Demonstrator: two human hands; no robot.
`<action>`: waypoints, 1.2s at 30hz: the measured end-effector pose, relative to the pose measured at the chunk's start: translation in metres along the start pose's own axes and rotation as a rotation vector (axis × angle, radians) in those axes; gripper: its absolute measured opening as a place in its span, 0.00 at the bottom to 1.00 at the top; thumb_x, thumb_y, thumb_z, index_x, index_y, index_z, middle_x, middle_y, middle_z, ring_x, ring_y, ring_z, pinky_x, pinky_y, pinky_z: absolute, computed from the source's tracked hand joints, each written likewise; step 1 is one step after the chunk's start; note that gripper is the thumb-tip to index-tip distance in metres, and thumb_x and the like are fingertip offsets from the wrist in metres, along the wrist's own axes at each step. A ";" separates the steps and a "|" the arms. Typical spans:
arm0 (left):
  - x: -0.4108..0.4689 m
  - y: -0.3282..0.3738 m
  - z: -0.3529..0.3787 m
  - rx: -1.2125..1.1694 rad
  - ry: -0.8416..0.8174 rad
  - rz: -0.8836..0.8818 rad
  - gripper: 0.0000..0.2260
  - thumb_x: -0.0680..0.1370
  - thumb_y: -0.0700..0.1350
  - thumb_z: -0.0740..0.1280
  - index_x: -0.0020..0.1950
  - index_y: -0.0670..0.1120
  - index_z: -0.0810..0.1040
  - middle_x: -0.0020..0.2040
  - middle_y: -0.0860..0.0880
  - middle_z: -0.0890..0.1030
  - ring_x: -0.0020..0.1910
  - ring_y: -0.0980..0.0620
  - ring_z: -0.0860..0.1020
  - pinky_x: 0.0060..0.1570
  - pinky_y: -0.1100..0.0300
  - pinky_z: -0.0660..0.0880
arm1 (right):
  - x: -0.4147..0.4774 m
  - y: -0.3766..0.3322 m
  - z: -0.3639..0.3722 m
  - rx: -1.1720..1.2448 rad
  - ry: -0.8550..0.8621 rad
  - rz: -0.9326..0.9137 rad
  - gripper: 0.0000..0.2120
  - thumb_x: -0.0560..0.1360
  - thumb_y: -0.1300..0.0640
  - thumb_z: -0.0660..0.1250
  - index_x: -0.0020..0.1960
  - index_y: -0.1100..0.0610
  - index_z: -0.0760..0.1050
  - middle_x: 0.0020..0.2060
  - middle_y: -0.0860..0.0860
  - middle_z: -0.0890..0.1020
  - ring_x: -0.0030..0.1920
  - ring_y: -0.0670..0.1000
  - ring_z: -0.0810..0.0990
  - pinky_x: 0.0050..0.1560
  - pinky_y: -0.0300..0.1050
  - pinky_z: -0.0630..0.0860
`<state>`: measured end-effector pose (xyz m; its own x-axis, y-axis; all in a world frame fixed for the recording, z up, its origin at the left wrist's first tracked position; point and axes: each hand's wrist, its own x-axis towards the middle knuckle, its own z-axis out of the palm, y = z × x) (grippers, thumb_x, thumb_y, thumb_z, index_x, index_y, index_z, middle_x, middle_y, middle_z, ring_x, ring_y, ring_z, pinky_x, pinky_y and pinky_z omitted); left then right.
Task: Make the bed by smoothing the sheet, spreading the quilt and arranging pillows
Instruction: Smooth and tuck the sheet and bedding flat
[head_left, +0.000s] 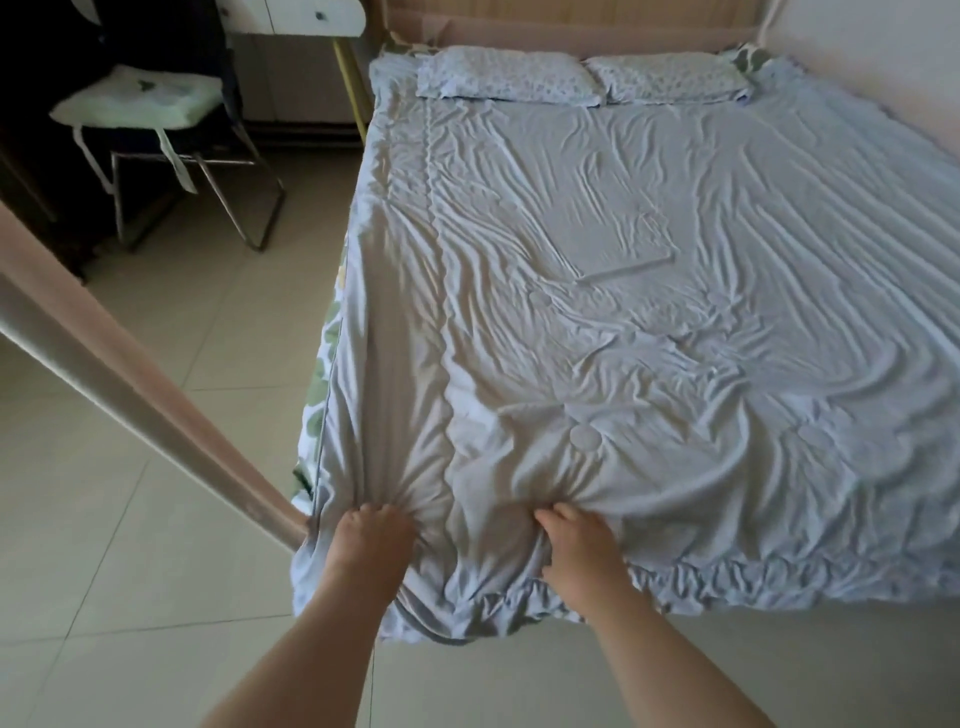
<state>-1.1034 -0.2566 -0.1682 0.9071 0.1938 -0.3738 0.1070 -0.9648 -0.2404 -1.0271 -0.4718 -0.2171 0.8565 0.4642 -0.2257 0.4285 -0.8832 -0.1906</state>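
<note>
1. Head view: pale blue quilt (623, 338) lies spread over the whole bed (571, 32), from the foot edge up to the left-edge pillow (506, 75) and right-edge pillow (670, 78), set side by side at the head edge. The quilt is wrinkled throughout, and its frilled hem bunches along the foot edge.
2. Leaf-print sheet (326, 358) shows only as a strip along the bed's left edge, under the quilt.
3. Handling (judged): the quilt looks thin, soft and light, with a slick face. It has no stiffness and creases at any touch. It should slide over the sheet under a light pull. Best hold is the hem or a corner, with a fold gathered in the fingers; the flat middle offers no purchase.
4. Left hand (371, 530): at the foot-left corner, fingers curled into the quilt and gripping a gathered bunch. Creases fan out from it. Forearm reaches straight forward.
5. Right hand (574, 540): near the left one, further in along the foot edge, fingers likewise curled round a fold of quilt.
6. Step in hand (judged): drawing the corner taut. The middle wrinkles are not yet dealt with.
</note>
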 end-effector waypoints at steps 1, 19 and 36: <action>0.002 0.000 0.002 0.024 -0.014 0.008 0.13 0.81 0.39 0.58 0.61 0.48 0.78 0.61 0.51 0.78 0.62 0.49 0.75 0.60 0.57 0.73 | 0.005 -0.002 0.005 -0.029 0.077 -0.022 0.18 0.63 0.63 0.73 0.51 0.51 0.81 0.46 0.50 0.81 0.48 0.55 0.81 0.51 0.46 0.75; -0.038 0.031 0.008 -0.086 -0.342 -0.009 0.20 0.77 0.43 0.65 0.69 0.51 0.69 0.64 0.54 0.75 0.64 0.52 0.75 0.58 0.56 0.75 | -0.040 0.041 -0.004 0.171 -0.068 0.013 0.21 0.77 0.66 0.57 0.67 0.52 0.71 0.63 0.47 0.73 0.61 0.51 0.74 0.59 0.42 0.69; 0.077 0.313 -0.068 -0.297 -0.015 0.064 0.18 0.78 0.45 0.66 0.67 0.47 0.68 0.63 0.48 0.71 0.63 0.47 0.72 0.58 0.54 0.72 | -0.022 0.336 -0.044 -0.241 0.066 0.075 0.24 0.65 0.67 0.68 0.60 0.57 0.77 0.57 0.56 0.78 0.58 0.60 0.78 0.58 0.54 0.72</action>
<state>-0.9723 -0.5557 -0.2111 0.9098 0.1317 -0.3935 0.1667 -0.9844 0.0559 -0.8893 -0.7820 -0.2338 0.9020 0.3986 -0.1658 0.4126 -0.9089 0.0597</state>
